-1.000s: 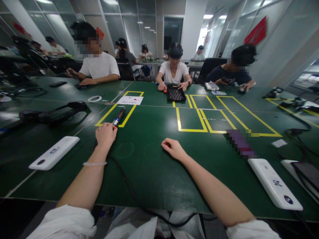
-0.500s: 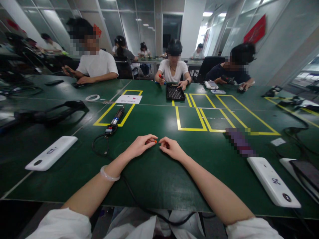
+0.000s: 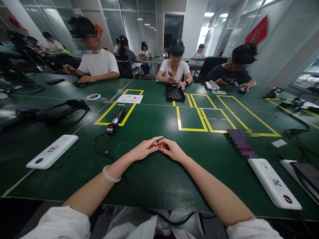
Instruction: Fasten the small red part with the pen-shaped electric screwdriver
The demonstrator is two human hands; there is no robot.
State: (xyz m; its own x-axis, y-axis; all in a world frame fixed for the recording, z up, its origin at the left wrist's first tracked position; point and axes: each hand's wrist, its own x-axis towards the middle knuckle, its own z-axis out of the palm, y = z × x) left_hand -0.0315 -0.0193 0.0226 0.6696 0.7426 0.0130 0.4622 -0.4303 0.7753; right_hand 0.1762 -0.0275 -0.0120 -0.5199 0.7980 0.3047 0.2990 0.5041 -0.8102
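Observation:
Just above the green table (image 3: pixel 159 186), my two hands meet fingertip to fingertip. Between them shows a small orange piece (image 3: pixel 159 145), too small and too covered by fingers for its kind to be told. My left hand (image 3: pixel 146 150) is closed on it with thumb and fingers, its index finger stretched along the top. The curled fingers of my right hand (image 3: pixel 172 149) press in from the other side and also close on the piece. A black-and-silver electric screwdriver (image 3: pixel 117 118) lies left of and beyond my left hand, its cable curling back toward me.
White power banks lie left (image 3: pixel 52 151) and right (image 3: pixel 275 184) of my arms. Yellow tape (image 3: pixel 193 129) marks rectangles on the table. Across it, a person handles a red-handled tool over a black tray (image 3: pixel 175 99). A white paper (image 3: pixel 130 99) and a tape roll (image 3: pixel 93 97) lie beyond the screwdriver.
My hands have come together; a gap stood between them before. The orange piece, earlier at my left fingertips, is now between both hands. The person opposite has lowered the red-handled tool toward the tray.

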